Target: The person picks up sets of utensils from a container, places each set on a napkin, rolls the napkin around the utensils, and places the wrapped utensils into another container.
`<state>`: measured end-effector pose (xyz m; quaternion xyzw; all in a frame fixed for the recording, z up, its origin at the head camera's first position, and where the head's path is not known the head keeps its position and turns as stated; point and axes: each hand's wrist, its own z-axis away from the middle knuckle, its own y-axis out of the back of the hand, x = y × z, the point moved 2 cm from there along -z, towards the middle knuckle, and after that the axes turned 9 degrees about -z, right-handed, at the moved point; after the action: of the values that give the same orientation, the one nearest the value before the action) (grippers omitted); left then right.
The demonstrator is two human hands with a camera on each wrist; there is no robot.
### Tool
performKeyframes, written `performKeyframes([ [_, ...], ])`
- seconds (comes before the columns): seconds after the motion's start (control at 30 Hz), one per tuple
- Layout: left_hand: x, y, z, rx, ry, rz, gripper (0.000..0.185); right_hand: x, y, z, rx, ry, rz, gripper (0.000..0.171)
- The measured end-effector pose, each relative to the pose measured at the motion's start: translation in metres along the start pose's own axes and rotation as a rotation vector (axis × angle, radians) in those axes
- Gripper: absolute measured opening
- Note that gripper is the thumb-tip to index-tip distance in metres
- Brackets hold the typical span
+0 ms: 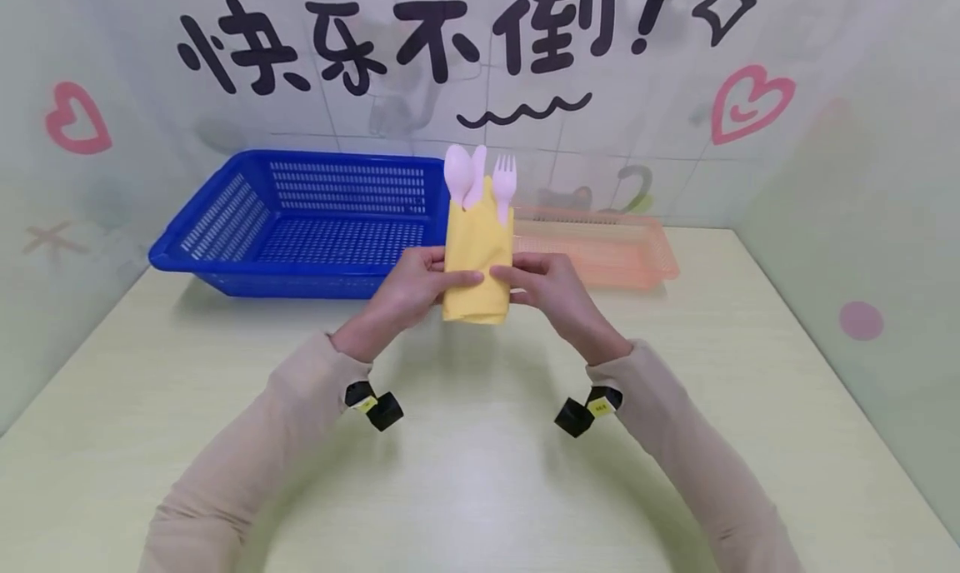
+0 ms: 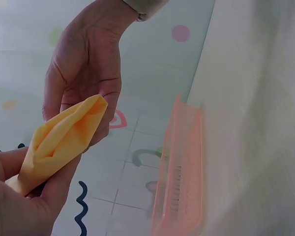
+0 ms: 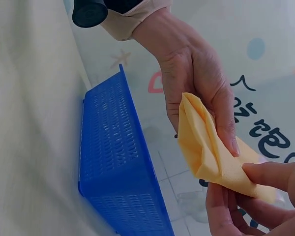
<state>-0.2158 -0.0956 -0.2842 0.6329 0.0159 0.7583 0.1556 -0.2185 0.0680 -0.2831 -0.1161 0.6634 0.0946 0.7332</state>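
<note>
A folded yellow napkin (image 1: 477, 256) is held upright above the table between both hands. From its top stick out a pale pink spoon (image 1: 458, 171), a knife (image 1: 476, 176) and a fork (image 1: 505, 181). My left hand (image 1: 412, 288) pinches the napkin's left side, thumb across the front and fingers behind. On the right side my right hand (image 1: 551, 290) grips it the same way, the two thumb tips close together. Both wrist views look at the napkin's folded lower end (image 2: 69, 135), where its layers show; the cutlery's handles are hidden inside.
Behind the left hand a blue plastic basket (image 1: 322, 266) stands on the table (image 1: 480, 473). A shallower pink basket (image 1: 622, 275) is at the back right. A printed sheet (image 1: 420, 115) covers the walls behind and at the sides.
</note>
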Motion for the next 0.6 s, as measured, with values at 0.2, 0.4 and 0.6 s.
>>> performKeyframes([
  [0.2, 0.009, 0.022, -0.001, 0.001, 0.024, 0.006, 0.042, -0.016, -0.016, -0.015, -0.049, -0.086, 0.031, 0.033],
  [0.4, 0.018, 0.045, -0.001, 0.005, 0.06, -0.002, 0.048, -0.029, -0.032, -0.031, -0.093, -0.13, -0.045, 0.032],
  [0.6, 0.025, 0.069, -0.005, 0.023, 0.075, -0.052, 0.053, -0.038, -0.047, -0.051, -0.074, -0.149, -0.045, 0.033],
])
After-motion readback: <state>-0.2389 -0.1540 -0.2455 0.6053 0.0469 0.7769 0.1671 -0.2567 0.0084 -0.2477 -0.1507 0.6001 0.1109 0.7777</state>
